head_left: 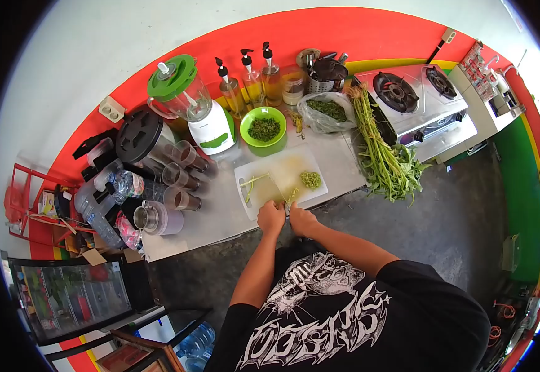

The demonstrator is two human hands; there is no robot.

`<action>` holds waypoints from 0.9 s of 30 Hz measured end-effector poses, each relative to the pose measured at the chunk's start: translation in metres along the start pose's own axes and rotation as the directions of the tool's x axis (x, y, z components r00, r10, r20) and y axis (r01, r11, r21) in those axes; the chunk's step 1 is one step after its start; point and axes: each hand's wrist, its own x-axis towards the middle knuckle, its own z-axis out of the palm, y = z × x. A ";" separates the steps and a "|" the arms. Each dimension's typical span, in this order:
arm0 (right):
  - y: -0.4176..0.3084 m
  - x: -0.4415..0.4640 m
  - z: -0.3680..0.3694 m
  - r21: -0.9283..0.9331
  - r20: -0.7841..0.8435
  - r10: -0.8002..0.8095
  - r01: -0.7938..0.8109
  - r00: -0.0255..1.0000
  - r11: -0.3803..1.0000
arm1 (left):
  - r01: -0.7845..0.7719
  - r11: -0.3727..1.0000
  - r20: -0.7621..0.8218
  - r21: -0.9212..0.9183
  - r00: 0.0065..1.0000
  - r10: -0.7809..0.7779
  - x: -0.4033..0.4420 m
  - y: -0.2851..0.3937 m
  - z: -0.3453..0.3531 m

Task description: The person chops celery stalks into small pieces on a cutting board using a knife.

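My right hand [303,221] is closed around the handle of a knife [284,197] at the front edge of a white cutting board [311,159]. The thin blade points away from me over the board. Just left of it, my left hand [271,217] is curled down onto the board, fingers bunched; what they pinch is hidden. Small cut green pieces [292,196] lie right of the blade. Farther right sits a pile of chopped green stems [311,180]. A few long green stems [253,181] rest on the board's left side.
Behind the board are a green bowl [264,147] of chopped greens, a plastic bag [308,118] of greens and a blender [214,129]. A leafy bundle [386,144] overhangs the counter beside the stove [419,102]. Glasses [182,199] and a jar [166,220] stand left.
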 end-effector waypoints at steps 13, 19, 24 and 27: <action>0.039 0.000 -0.024 0.008 -0.071 0.032 -0.032 0.997 0.999 | -0.061 0.997 -0.078 -0.037 0.995 0.058 0.001 0.021 0.008; 0.059 0.014 -0.026 0.073 -0.152 0.040 -0.029 0.988 0.997 | -0.198 0.966 -0.174 -0.169 0.970 0.169 0.009 0.024 0.022; 0.056 0.014 -0.006 0.061 -0.177 -0.108 0.121 0.978 0.991 | -0.272 0.938 -0.200 -0.216 0.952 0.231 0.014 0.019 0.029; 0.051 0.013 -0.005 0.066 -0.150 -0.162 0.173 0.975 0.983 | -0.295 0.928 -0.193 -0.229 0.948 0.253 0.014 0.018 0.027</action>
